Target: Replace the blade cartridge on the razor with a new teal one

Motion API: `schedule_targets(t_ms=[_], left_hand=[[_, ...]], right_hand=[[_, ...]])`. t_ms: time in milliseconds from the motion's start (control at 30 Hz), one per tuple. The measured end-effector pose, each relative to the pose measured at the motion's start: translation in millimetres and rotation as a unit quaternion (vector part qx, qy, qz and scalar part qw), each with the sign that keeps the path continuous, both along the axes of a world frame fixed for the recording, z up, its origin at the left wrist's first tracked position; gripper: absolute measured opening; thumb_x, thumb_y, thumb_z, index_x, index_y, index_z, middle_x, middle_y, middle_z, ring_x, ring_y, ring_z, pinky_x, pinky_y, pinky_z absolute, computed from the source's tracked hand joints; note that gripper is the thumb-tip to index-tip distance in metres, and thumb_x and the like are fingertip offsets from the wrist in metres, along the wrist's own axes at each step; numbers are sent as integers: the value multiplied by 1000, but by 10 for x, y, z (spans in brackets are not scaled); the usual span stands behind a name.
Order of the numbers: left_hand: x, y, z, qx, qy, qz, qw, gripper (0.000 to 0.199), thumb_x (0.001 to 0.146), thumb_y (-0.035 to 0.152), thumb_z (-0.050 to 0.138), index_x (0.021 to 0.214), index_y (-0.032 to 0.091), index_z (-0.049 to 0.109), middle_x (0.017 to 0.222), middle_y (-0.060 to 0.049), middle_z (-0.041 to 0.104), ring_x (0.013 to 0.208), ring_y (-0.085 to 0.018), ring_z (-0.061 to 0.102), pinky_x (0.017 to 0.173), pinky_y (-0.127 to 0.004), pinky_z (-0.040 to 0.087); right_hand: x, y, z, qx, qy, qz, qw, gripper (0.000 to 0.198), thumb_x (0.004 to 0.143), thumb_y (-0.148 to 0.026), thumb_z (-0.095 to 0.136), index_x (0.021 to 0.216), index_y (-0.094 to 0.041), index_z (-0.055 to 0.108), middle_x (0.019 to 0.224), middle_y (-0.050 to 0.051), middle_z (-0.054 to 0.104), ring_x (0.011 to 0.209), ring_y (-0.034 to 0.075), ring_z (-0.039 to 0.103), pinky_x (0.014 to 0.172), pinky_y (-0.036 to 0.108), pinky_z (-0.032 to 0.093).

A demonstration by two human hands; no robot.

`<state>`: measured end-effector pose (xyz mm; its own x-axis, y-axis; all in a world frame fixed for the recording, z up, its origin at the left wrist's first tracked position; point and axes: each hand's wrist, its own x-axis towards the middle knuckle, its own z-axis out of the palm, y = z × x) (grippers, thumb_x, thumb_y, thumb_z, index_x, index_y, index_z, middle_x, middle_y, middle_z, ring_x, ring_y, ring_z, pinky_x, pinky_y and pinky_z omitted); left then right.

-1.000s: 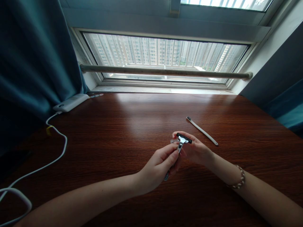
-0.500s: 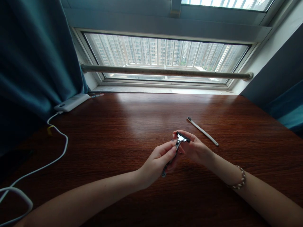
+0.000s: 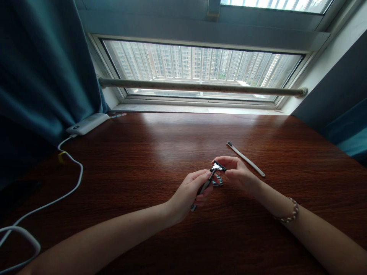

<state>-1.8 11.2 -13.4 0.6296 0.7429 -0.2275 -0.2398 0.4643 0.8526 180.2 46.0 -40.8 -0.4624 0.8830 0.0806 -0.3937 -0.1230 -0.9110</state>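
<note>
My left hand is closed round the handle of a razor, which slants up and to the right. The thumb and fingers of my right hand are closed at the razor's T-shaped head, with the thumb at its right end. Below the head shows a small piece with teal and silver stripes, perhaps a blade cartridge. Whether it lies on the table or touches my left fingers, I cannot tell. Beyond my right hand lies a white toothbrush with dark bristles.
The brown wooden table reaches to the window sill. A white power bank sits at the back left, and its white cable curls down the left side. A blue curtain hangs there. A rail crosses the window.
The razor has turned a little, and its head has shifted slightly left. The striped piece has come into sight beneath it. My right fingers have shifted at the head.
</note>
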Motion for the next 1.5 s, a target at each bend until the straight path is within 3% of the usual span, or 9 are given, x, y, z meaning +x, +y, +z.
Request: schedule_targets(t_ms=[433, 633, 1033, 1200, 1367, 1500], left_hand=[[-1, 4, -13, 26, -6, -4, 1000, 22, 86, 35, 46, 79, 15, 52, 53, 6, 33, 41, -2, 21, 39, -19, 10], [-7, 0, -2, 27, 5, -8, 1000, 21, 85, 35, 47, 80, 15, 53, 53, 6, 32, 42, -2, 22, 39, -18, 12], [5, 10, 0, 19, 38, -17, 999, 25, 82, 40, 50, 76, 16, 50, 53, 7, 32, 40, -3, 19, 36, -17, 11], [-2, 31, -35, 22, 12, -14, 1000, 24, 83, 39, 49, 77, 15, 49, 53, 7, 34, 40, -2, 20, 37, -17, 12], [7, 94, -128, 10, -62, -16, 998, 22, 85, 36, 46, 83, 15, 50, 51, 6, 33, 40, -4, 23, 37, -16, 14], [-10, 246, -218, 1, -111, -2, 994, 24, 87, 37, 39, 85, 16, 49, 51, 5, 35, 39, -5, 28, 36, -16, 20]], right_hand=[[-23, -36, 0, 22, 5, 20, 1000, 40, 66, -24, 71, 104, -21, 63, 103, 6, 64, 77, 14, 59, 67, 26, 47], [19, -17, 59, 21, -39, 13, 999, 37, 63, -25, 74, 98, -18, 66, 91, 4, 65, 79, 14, 58, 71, 24, 45], [121, 72, 162, 41, -83, 93, 991, 36, 62, -22, 73, 96, -13, 64, 84, 3, 61, 76, 14, 56, 69, 26, 44], [108, 65, 103, 40, -98, 67, 992, 40, 63, -25, 73, 101, -16, 64, 86, 4, 62, 78, 15, 56, 70, 26, 44], [77, 67, -21, 34, -79, 36, 996, 58, 64, -33, 72, 117, -18, 55, 91, 5, 62, 78, 15, 55, 73, 30, 43], [34, 65, -57, 76, -100, -26, 992, 53, 68, -32, 69, 117, -19, 53, 89, 4, 58, 74, 12, 52, 71, 28, 43]])
